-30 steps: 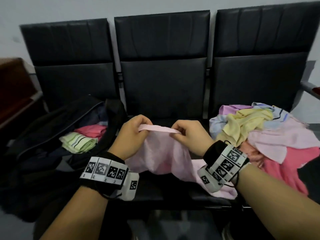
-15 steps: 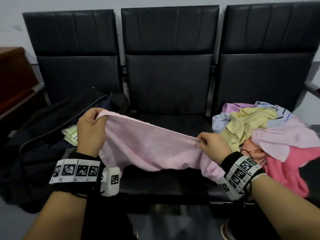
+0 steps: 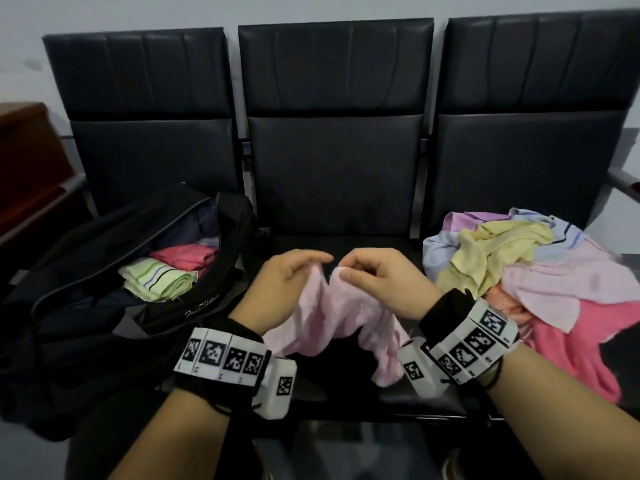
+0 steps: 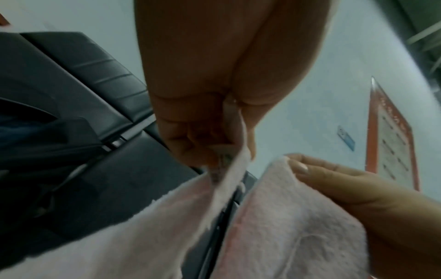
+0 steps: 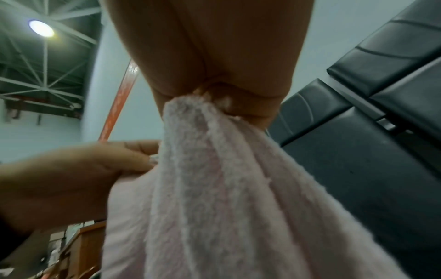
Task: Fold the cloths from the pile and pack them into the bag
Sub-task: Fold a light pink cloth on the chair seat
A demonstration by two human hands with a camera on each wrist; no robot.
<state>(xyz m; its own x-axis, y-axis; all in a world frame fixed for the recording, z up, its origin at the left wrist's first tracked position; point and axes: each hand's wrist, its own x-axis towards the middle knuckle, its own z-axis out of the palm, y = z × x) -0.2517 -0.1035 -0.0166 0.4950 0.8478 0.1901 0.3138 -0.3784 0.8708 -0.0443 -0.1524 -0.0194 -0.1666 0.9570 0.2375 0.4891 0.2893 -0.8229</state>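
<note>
A pale pink cloth (image 3: 341,318) hangs over the middle seat, held by its top edge. My left hand (image 3: 294,271) pinches one corner and my right hand (image 3: 374,271) pinches the other, almost touching each other. The left wrist view shows the cloth (image 4: 238,169) caught between thumb and fingers; the right wrist view shows the cloth (image 5: 203,169) bunched in the fingertips. The black bag (image 3: 104,271) lies open on the left seat with a green striped cloth (image 3: 159,284) and a red cloth (image 3: 187,256) folded inside. The pile of cloths (image 3: 519,271) sits on the right seat.
A row of black padded chairs (image 3: 336,150) stands against a pale wall. A brown wooden cabinet (image 3: 24,161) is at the far left. A metal armrest (image 3: 623,181) juts out at the right edge.
My hands, which held the pink cloth stretched wide half a second ago, have come together at the middle, so the cloth now hangs doubled.
</note>
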